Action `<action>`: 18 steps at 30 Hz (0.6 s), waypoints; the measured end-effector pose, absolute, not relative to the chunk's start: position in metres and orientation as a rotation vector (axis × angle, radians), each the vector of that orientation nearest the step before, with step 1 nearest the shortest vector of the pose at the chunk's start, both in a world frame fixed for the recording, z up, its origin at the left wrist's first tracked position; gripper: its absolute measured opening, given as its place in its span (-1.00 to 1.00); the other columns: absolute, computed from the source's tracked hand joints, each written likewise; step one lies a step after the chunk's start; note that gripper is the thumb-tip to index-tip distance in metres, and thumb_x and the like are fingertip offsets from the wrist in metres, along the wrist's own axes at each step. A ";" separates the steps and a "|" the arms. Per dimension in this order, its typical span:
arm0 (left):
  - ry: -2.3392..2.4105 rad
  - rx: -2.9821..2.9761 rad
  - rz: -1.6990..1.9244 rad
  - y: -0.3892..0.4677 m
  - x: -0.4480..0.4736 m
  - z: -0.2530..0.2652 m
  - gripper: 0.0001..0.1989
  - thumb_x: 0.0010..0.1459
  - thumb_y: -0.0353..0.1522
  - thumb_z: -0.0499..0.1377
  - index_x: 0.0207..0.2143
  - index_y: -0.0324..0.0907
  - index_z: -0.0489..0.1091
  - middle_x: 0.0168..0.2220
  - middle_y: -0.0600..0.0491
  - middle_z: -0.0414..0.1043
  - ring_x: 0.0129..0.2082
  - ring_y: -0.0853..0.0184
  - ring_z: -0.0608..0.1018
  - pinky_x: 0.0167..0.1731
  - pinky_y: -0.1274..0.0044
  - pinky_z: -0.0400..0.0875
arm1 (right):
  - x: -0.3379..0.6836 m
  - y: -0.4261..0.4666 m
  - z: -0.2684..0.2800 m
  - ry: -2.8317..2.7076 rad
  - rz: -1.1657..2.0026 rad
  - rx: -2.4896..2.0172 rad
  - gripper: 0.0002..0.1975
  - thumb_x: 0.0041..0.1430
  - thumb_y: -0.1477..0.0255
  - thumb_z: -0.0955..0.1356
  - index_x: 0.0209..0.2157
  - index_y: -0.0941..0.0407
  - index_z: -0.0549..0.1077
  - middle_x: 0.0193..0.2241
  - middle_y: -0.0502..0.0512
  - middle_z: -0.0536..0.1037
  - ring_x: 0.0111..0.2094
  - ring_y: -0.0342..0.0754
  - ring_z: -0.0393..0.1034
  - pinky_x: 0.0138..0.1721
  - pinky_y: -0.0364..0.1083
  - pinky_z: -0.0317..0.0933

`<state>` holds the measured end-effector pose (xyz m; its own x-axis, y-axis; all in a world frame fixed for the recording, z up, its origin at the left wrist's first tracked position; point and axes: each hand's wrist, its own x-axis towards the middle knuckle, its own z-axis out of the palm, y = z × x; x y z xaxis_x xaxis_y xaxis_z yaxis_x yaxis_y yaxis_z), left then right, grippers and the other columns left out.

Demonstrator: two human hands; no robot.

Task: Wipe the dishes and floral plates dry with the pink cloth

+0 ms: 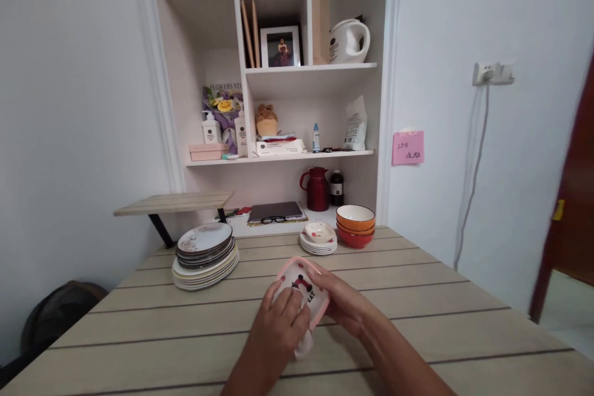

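Plate stacks (204, 244) stood left on the slatted table (185, 346), before white shelves (297, 77). Centrally, the left hand (284, 314) curled over a pink-rimmed dish (318, 298) (its grasp could not be told), while the right hand (343, 302) gripped the far side. Small plates (318, 249), nested bowls (355, 229) and a wall note (408, 148) followed.

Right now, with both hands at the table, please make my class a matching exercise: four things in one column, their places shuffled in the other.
Things
1. Pink-rimmed dish
2. Bowl stack
3. Large plate stack
4. Red jug

Places
A. Behind the table, beside a dark bottle
B. Between the left hand and the right hand
C. On the table's left side, near the raised wooden board
D. Just right of the small plates

Pairs: 1-B, 2-D, 3-C, 4-A
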<state>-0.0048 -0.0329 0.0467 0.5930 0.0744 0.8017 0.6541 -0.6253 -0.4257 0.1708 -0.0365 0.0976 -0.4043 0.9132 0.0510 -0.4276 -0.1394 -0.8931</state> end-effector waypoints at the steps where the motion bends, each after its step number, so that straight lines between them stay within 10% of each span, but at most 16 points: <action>1: -0.597 -2.066 -1.035 -0.032 -0.005 0.046 -0.85 0.25 -0.45 0.08 -0.22 -0.12 0.44 -0.15 0.03 0.47 -0.12 0.29 0.45 0.12 0.27 0.22 | 0.168 -0.037 0.096 -1.081 1.757 -0.572 -0.48 0.05 0.18 0.43 0.05 0.04 0.41 -0.23 0.10 0.60 -0.29 -0.06 0.43 -0.33 -0.14 0.21; 8: -0.647 -1.959 -1.174 -0.029 -0.002 0.041 -0.78 0.27 -0.48 0.02 -0.12 -0.18 0.42 -0.17 -0.03 0.47 -0.11 0.22 0.44 0.04 0.25 0.28 | 0.131 -0.041 0.081 -0.840 1.805 -0.344 -0.53 0.01 0.35 0.48 -0.01 0.09 0.42 -0.21 0.16 0.62 -0.17 0.00 0.50 0.00 0.00 0.23; 18: -0.622 -2.196 -0.958 -0.025 -0.001 0.039 -0.77 0.18 -0.37 0.22 -0.08 -0.10 0.38 -0.08 0.03 0.43 -0.07 0.28 0.42 -0.03 0.42 0.32 | 0.152 -0.026 0.082 -0.883 1.563 -0.793 -0.59 0.02 0.10 0.43 -0.23 0.13 0.46 -0.45 0.04 0.57 -0.42 -0.08 0.44 -0.41 -0.14 0.22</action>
<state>-0.0009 -0.0247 0.0385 0.6199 0.1588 0.7684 0.6372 -0.6734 -0.3749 0.1523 -0.0264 0.0823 -0.1564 0.9873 -0.0286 -0.4849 -0.1020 -0.8686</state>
